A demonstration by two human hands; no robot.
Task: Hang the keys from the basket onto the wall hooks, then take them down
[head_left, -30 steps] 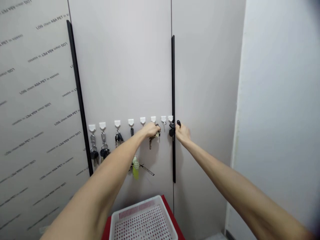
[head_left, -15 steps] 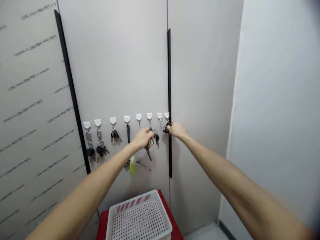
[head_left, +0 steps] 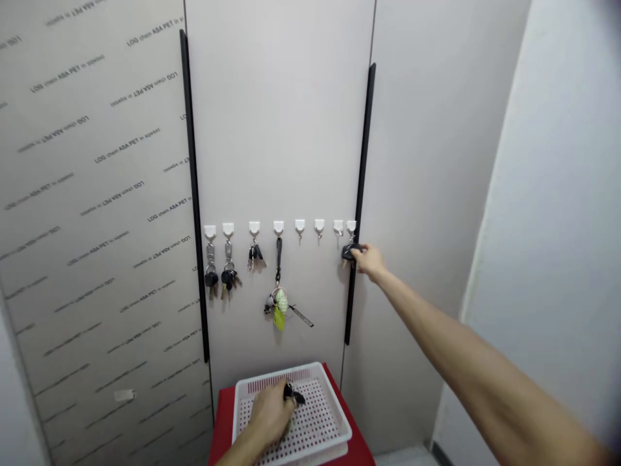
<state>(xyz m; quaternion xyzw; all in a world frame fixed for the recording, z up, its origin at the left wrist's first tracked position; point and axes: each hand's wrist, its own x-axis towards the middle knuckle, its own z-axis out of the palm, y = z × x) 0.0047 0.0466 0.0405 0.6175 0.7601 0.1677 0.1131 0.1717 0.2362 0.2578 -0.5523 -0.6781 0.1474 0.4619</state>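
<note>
Over the white perforated basket (head_left: pixel 339 414), my left hand (head_left: pixel 272 409) is closed around a bunch of keys (head_left: pixel 295 393), its dark key heads poking out past the fingers. My right hand (head_left: pixel 371 261) pinches a black key bunch (head_left: pixel 350 251) just under the rightmost white hook (head_left: pixel 351 225). Whether that bunch still hangs on the hook I cannot tell. Further left, key bunches hang on hooks: two on metal clips (head_left: pixel 211 278) (head_left: pixel 228 277), a small black bunch (head_left: pixel 255 255), and one on a black strap with a yellow-green tag (head_left: pixel 279 314).
Three hooks between the strap and my right hand, such as this white hook (head_left: pixel 299 225), hold no keys. The basket rests on a red surface (head_left: pixel 222 414). Long black handles (head_left: pixel 194 194) (head_left: pixel 361 194) run down the grey cabinet doors. A pale wall (head_left: pixel 557 226) rises at the right.
My left hand has come down from the hooks to the basket with the key bunch. My right hand stays at the rightmost hook's keys. The camera view has shifted left.
</note>
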